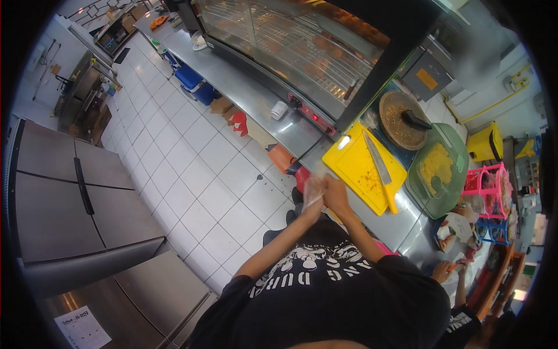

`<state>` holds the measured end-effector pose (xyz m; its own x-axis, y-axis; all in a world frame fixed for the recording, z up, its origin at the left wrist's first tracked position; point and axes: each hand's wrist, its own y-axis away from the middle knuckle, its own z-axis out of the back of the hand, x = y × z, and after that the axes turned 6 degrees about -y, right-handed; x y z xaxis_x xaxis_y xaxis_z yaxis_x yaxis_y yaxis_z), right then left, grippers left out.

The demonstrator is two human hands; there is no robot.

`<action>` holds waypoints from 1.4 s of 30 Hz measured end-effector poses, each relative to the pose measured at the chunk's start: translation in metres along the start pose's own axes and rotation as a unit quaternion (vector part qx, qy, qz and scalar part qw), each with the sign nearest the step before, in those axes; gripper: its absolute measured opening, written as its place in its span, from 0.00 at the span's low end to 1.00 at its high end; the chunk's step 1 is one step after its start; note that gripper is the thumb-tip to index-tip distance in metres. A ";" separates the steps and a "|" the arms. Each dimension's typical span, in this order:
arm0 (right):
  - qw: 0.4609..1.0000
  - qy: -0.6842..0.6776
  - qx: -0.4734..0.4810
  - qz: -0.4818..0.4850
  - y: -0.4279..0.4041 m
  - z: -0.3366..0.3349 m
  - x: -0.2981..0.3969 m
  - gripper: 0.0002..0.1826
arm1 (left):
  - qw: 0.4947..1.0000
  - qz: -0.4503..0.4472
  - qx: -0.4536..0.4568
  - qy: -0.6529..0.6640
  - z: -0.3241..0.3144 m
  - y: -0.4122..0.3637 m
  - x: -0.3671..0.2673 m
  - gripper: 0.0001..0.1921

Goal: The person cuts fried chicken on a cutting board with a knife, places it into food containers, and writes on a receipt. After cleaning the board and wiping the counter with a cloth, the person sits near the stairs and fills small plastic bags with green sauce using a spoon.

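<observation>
My left hand [313,196] is covered by a thin clear plastic glove and is raised in front of my waist. Against it, my bare right hand [336,193] is closed, with its fingers apparently on the glove's plastic; the exact grip is blurred. Both hands hover by the counter's edge, left of a yellow cutting board [348,163]. On that board lies a knife [378,159] with a yellow handle, beside brown crumbs. Beyond the board are a stone mortar [392,109] with a dark pestle [416,121] and a green plastic container [457,144] holding yellow shredded food [436,163].
A heated glass display cabinet [301,94] stands on the steel counter [244,83]. Below the counter are a blue cooler box [192,78] and cartons. Steel refrigerators [48,192] line the left. At right, a co-worker's hands [442,272] work near a food box [449,235] and pink baskets [484,187].
</observation>
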<state>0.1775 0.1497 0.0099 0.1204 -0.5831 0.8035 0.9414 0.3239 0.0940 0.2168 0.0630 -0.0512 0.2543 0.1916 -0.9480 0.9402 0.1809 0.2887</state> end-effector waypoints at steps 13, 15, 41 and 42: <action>0.848 -0.352 -0.340 -0.206 -0.116 0.178 -0.144 0.20 | 0.875 -0.197 -0.019 -0.442 0.131 -0.187 -0.074 0.24; 0.870 -0.344 -0.326 -0.139 -0.131 0.176 -0.150 0.33 | 0.741 -0.400 -0.103 -0.529 0.159 -0.245 -0.079 0.31; 0.817 -0.363 -0.432 -0.120 0.117 0.108 -0.059 0.21 | 0.890 -0.175 0.378 -0.186 -0.175 -0.002 -0.070 0.09; 0.810 -0.377 -0.434 -0.112 0.128 0.117 -0.070 0.20 | 0.909 -0.127 0.369 -0.147 -0.196 0.011 -0.060 0.09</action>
<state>0.2530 0.3190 0.0341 -0.0036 0.1723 0.9850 0.8189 -0.5648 0.1018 0.1677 0.2431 0.0351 -0.0438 -0.0511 -0.9977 0.8453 -0.5342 -0.0098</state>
